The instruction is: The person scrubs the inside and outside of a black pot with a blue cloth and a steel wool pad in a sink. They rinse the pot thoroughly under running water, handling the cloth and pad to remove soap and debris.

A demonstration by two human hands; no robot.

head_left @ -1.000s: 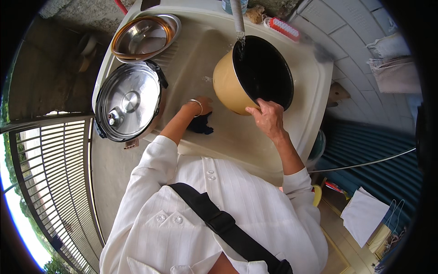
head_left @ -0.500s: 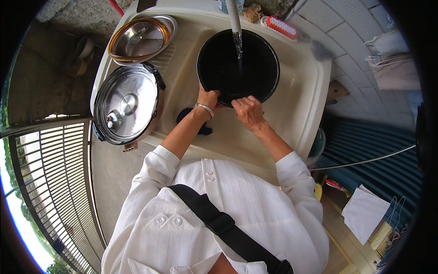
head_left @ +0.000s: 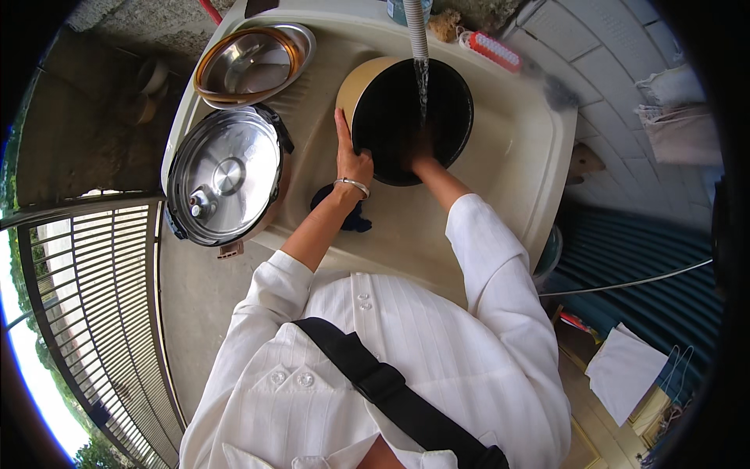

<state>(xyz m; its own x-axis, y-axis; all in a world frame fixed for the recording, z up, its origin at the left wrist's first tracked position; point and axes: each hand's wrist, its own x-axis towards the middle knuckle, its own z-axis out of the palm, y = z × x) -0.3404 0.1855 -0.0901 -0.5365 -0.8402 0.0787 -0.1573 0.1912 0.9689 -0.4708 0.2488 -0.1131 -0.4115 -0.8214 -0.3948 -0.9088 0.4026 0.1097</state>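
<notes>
A deep cooking pot (head_left: 361,84), black inside and gold outside, stands tilted in the beige sink (head_left: 500,168), its mouth leaning to the right. My left hand (head_left: 353,162) grips its near left side, thumb at the rim and fingers along the gold wall. Inside the pot is my right hand (head_left: 419,148), its fingers lost in the dark interior, so whether they hold anything is hidden. Water runs into the pot from a grey ribbed hose (head_left: 419,35). A dark blue cloth (head_left: 355,222) lies in the sink beside my left wrist.
A pressure cooker (head_left: 229,176) with a shiny steel lid sits on the sink's left ledge. Behind it are stacked steel bowls (head_left: 254,62). A red-and-white scrub brush (head_left: 494,51) rests on the back rim. A barred railing (head_left: 101,289) runs along the left.
The pot has tipped over toward the right, showing its gold outer wall. My right hand has gone from the near rim down into the pot. My left hand has shifted onto its side.
</notes>
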